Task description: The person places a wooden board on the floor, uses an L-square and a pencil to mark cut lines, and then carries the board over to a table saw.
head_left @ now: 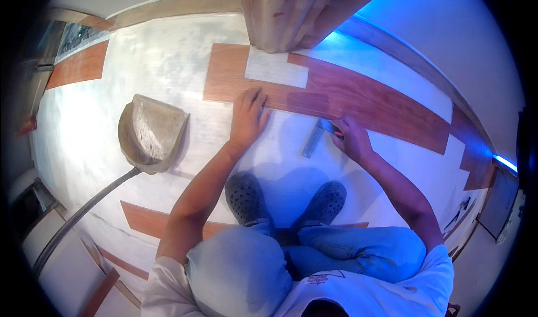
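Reddish-brown floor planks (pixel 375 101) lie in a row on the whitish floor ahead of me. My left hand (pixel 246 121) rests with its fingertips on the near edge of a lighter plank (pixel 224 81); its fingers are slightly bent and hold nothing. To the right, my right hand (pixel 353 140) is closed round the dark and red handle of a flat-bladed scraper (pixel 314 139). Its broad grey blade points left and toward me, just below the planks' near edge. The fingers partly hide the handle, and the exact kind of tool is hard to make out.
A dirty long-handled dustpan (pixel 151 132) lies left of my left arm. A wooden door frame post (pixel 280 14) stands beyond the planks. More planks lie at the far left (pixel 84 65) and behind my shoes (pixel 246 196). Blue light falls along the right wall.
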The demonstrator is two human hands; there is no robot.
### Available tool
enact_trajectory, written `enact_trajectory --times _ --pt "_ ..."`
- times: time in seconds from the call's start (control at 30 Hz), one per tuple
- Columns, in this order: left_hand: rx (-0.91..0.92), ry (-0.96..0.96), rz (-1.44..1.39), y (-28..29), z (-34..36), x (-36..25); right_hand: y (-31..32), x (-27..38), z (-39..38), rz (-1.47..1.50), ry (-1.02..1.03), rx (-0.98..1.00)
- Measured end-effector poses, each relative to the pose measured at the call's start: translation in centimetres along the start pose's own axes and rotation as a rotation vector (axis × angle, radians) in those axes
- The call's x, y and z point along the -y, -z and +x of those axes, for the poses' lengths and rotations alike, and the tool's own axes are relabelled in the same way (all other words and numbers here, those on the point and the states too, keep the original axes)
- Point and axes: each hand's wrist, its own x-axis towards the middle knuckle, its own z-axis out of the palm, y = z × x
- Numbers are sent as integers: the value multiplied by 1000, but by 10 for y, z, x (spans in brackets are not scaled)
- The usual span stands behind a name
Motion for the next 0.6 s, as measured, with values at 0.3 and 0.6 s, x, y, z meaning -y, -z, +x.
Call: enact_trajectory --times 0.3,0.6 --pt "247 29 -259 -16 -19 -45 -10 3 -8 42 -73 47" --pt "555 217 -299 -4 -8 -91 -3 38 0 129 -12 82"
